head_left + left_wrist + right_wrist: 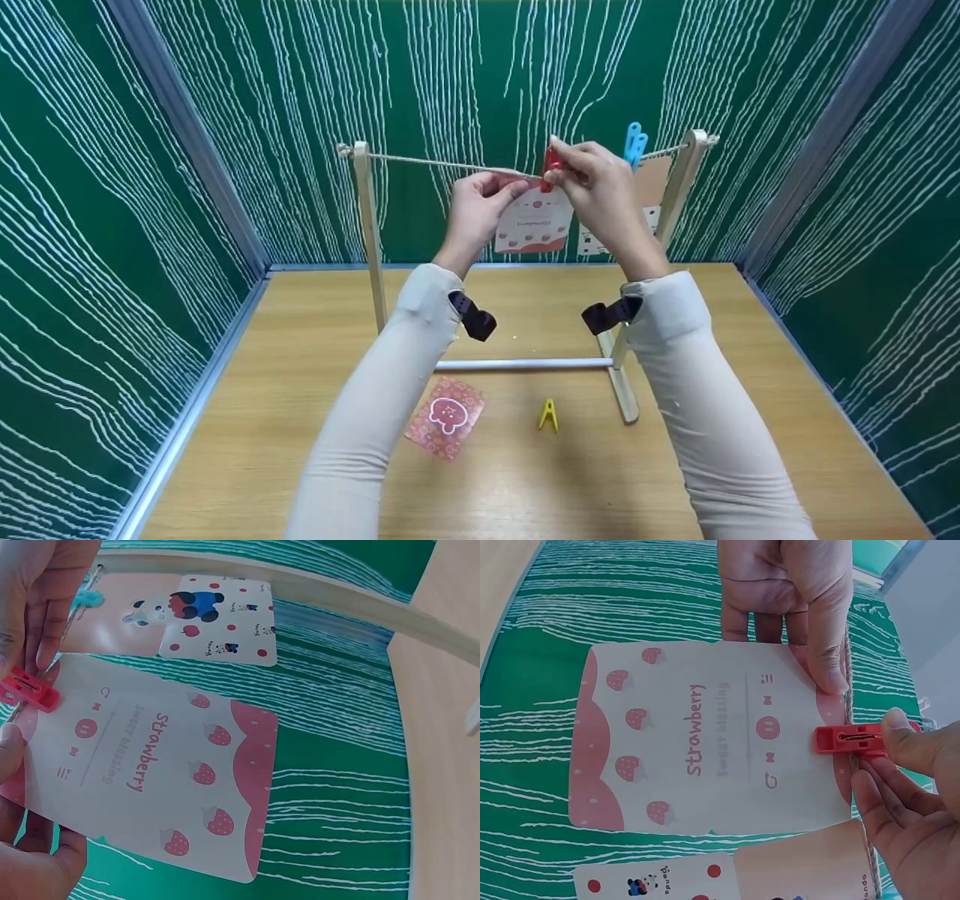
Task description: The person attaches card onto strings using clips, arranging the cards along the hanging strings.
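A white-and-pink strawberry card (534, 222) hangs at the rope (435, 161), its printed word upside down in the head view. My left hand (480, 210) pinches the card's top edge against the rope, thumb in front. Just to its right, my right hand (600, 191) grips a red clothespin (847, 739) between thumb and fingers. In the right wrist view the clothespin's jaws sit over the rope and the card's edge. Beyond my right hand, a blue clothespin (635, 146) holds a second card (217, 619) with a cartoon bear on the same rope.
The rope runs between two wooden posts (369, 225) of a stand with a white crossbar (525, 364). On the wooden table (300, 420) lie a pink card with a bear face (448, 416) and a yellow clothespin (549, 415). Green walls with white lines enclose the table.
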Demonstrator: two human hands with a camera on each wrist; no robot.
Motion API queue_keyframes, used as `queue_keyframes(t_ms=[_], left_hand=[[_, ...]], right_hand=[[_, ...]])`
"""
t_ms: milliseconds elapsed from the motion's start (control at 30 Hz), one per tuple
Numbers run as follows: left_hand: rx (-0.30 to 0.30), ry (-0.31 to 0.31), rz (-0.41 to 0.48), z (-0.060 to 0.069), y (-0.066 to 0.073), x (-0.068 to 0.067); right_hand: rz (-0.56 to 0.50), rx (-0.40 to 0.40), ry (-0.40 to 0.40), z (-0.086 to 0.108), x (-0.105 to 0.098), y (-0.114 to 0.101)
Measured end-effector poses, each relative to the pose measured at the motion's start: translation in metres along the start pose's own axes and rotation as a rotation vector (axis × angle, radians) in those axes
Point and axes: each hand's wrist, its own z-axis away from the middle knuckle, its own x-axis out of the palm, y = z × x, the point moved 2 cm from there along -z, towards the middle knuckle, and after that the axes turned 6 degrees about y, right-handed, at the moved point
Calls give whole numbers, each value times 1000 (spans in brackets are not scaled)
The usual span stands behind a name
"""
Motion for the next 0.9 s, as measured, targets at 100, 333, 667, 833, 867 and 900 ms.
queue_keyframes(t_ms=[100,333,667,833,867,900], left_hand=[[6,-7,-9,1,1,0],[-12,-26,-11,3,2,-1],[15,-74,-7,5,-5,-8],[18,-91,-12,5,-8,-12],[18,-95,-9,5,-8,-13],[17,-98,-8,5,-10,-14]], right_hand=[[-30,-2,11,1,0,2],[-100,-20,55,2,2,8],[-268,-68,135,9,4,14],[-306,-79,154,11,3,15],[-310,-76,155,12,3,16],[-311,-77,157,12,3,16]])
